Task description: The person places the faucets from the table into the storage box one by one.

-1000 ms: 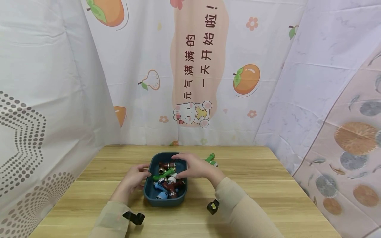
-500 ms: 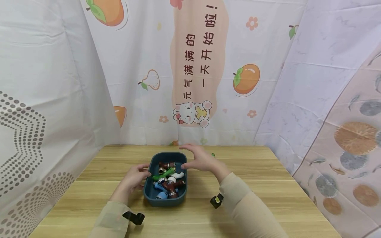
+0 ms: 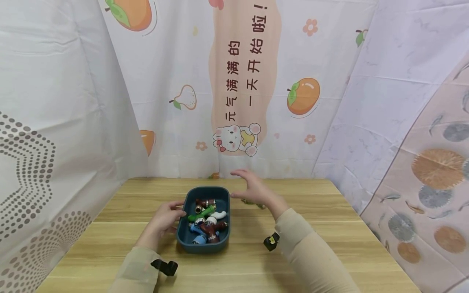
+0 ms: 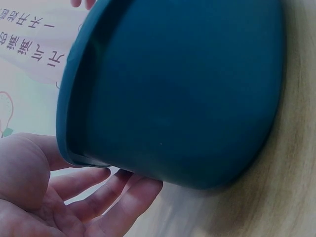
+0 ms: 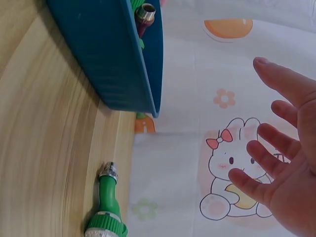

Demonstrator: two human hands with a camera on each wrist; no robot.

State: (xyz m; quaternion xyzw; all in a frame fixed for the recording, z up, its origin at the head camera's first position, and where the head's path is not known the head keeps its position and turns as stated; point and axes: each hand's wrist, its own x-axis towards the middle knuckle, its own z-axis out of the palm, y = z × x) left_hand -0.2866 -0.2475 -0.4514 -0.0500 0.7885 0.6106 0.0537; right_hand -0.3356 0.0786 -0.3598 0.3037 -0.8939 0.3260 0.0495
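A dark blue plastic bin [image 3: 203, 249] stands on the table, holding several short bent pipe-shaped pieces with metal ends. Among them are a green piece [image 3: 203, 213], a white piece [image 3: 219, 215], a brown piece [image 3: 210, 232] and a light blue piece [image 3: 199, 239]. My left hand [image 3: 165, 217] grips the bin's left wall, thumb over the rim and fingers against the outside, as the left wrist view shows. My right hand [image 3: 254, 191] hovers just right of the bin's far corner, fingers spread, holding nothing. Below it, partly hidden, lies a loose green piece [image 5: 107, 195] with a silver tip.
The wood-grain table [image 3: 311, 244] extends around the bin. Behind it hangs a white printed curtain [image 3: 176, 134], with more fabric on both sides. A black wrist camera [image 3: 165, 267] is on the left sleeve and another camera [image 3: 271, 241] on the right.
My right hand has risen out from over the bin and moved right and away, above the loose green piece. The white piece now shows in the bin. My left hand stays put.
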